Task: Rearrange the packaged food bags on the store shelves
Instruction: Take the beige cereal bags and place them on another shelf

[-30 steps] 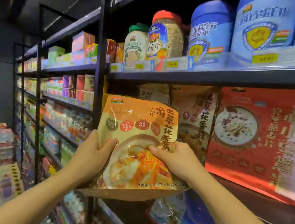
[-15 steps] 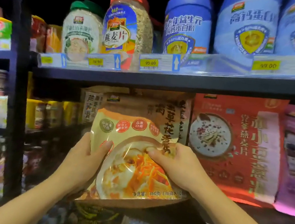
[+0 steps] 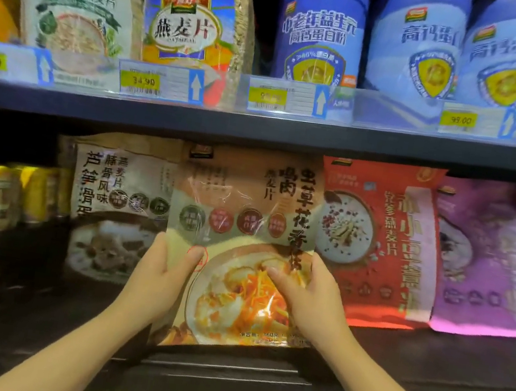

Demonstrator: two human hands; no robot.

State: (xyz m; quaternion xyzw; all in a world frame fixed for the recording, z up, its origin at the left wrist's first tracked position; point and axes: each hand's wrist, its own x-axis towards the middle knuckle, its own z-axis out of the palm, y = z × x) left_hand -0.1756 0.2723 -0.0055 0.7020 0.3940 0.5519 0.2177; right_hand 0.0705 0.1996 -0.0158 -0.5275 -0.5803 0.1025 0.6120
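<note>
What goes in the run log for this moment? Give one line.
step: placing bag | left hand: grips orange oatmeal bag | right hand: grips same bag | bag: upright, between beige bag and red bag

head cam, close, facing shelves (image 3: 261, 127)

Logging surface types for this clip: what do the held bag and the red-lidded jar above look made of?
Bag: glossy plastic film, judging by its creases and glare streaks. Jar: apparently clear plastic, since the oats show through its wall around a printed label; glass cannot be ruled out.
</note>
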